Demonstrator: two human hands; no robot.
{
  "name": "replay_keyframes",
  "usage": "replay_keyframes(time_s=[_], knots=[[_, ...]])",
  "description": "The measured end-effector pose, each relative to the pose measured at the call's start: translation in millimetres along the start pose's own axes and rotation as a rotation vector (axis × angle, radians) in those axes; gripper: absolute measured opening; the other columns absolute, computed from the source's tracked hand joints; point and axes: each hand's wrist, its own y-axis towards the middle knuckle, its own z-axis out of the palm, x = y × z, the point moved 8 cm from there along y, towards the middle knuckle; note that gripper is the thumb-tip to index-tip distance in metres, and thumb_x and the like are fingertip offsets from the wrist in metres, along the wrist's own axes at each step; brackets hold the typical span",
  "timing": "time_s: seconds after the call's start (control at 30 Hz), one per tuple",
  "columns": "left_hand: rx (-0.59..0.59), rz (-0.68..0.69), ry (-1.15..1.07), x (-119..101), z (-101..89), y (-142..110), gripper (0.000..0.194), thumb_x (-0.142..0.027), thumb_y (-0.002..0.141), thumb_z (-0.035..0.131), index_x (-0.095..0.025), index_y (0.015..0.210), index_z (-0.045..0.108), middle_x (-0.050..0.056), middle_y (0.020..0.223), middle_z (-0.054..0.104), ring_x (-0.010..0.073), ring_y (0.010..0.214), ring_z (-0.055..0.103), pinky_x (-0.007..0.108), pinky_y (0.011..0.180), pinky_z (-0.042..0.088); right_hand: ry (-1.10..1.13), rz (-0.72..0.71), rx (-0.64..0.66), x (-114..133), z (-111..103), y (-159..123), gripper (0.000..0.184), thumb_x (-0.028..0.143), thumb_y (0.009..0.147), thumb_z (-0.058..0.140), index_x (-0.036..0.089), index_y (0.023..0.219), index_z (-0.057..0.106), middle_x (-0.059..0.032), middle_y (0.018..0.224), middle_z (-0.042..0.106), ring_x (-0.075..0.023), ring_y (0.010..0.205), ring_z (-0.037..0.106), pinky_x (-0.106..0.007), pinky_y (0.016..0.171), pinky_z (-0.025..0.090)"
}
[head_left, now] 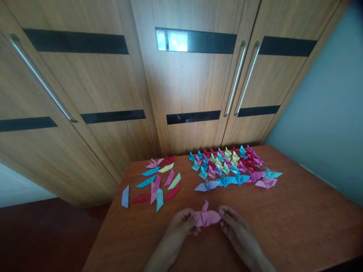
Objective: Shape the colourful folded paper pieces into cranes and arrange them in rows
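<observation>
- The pink paper bird [208, 218] is between my two hands, just above the near part of the table. It is thin folded paper with creased, tapering wings and a narrow neck standing up from the middle.
- The tabletop [136, 241] is smooth, reddish-brown and wood-grained.
- Beyond my hands, to the right, many small folded birds [218, 162] stand in close rows, pointed and sharp-edged, in blue, red, yellow, pale green and pink. In front of them, a line of spread-winged birds [225, 181] in lilac, blue and pink lies with wings touching or nearly so.
- To the left lie flat folded pieces [146, 181], long and slanted, some overlapping. A pink bird [154, 163] and a red bird [168, 160] rest behind them.
- My left hand [184, 223] comes up from below, fingers curled, pinching one wing between thumb and fingers.
- My right hand [232, 223] angles in from the other side, thumb and fingertips closed on the opposite wing tip.
- Behind the table, the wood-grained cupboard [187, 83] has glossy black strips [195, 117] and long metal handles [235, 79]. Its doors are shut, so its contents are hidden.
</observation>
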Motion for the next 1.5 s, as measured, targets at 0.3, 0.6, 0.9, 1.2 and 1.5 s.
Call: replay_keyframes(time_s=[0.3,0.6,0.9,1.2,1.5], knots=[[-0.174,0.152,0.414,-6.8,-2.4,19.0,0.033,-0.046,0.078,0.058,-0.015,0.065,0.059,0.000,0.059,0.060,0.0126,0.054,0.050,0.023,0.053,0.037,-0.735,-0.517,-0.207,40.0,3.8,-28.7,0.024,0.044,0.076,0.062,0.022,0.083,0.066,-0.0049,0.083,0.068,-0.0202,0.077,0.063,-0.027,0.071,0.050],[-0.023,0.169,0.406,5.6,13.8,23.2,0.028,-0.042,0.080,0.058,-0.016,0.073,0.060,0.001,0.066,0.063,0.0140,0.062,0.056,0.022,0.058,0.042,-1.149,-0.624,-0.283,38.5,4.7,-20.8,0.030,0.045,0.085,0.047,0.021,0.083,0.064,-0.0059,0.071,0.068,-0.0188,0.060,0.063,-0.027,0.059,0.047],[-0.088,0.147,0.379,7.3,-16.4,18.5,0.034,-0.049,0.082,0.054,-0.016,0.075,0.060,0.001,0.066,0.062,0.0130,0.059,0.054,0.022,0.058,0.041,-1.545,-0.343,-0.717,94.8,-116.0,18.6,0.035,0.049,0.084,0.043,0.023,0.093,0.064,-0.0090,0.076,0.070,-0.0237,0.062,0.065,-0.027,0.049,0.038],[-0.060,0.166,0.365,9.8,-13.2,18.1,0.034,-0.048,0.081,0.056,-0.015,0.076,0.062,0.002,0.067,0.062,0.0140,0.062,0.055,0.023,0.060,0.041,-1.647,-0.206,-0.727,104.5,-132.4,38.6,0.040,0.053,0.084,0.037,0.025,0.095,0.064,-0.0120,0.088,0.071,-0.0278,0.067,0.066,-0.031,0.050,0.040],[-0.056,0.174,0.378,9.0,-13.3,16.9,0.029,-0.043,0.083,0.055,-0.016,0.076,0.061,0.001,0.068,0.061,0.0130,0.061,0.054,0.022,0.060,0.041,-1.640,-0.186,-0.723,109.8,-133.6,46.3,0.041,0.054,0.084,0.037,0.025,0.093,0.065,-0.0127,0.088,0.070,-0.0260,0.063,0.064,-0.031,0.049,0.041]])
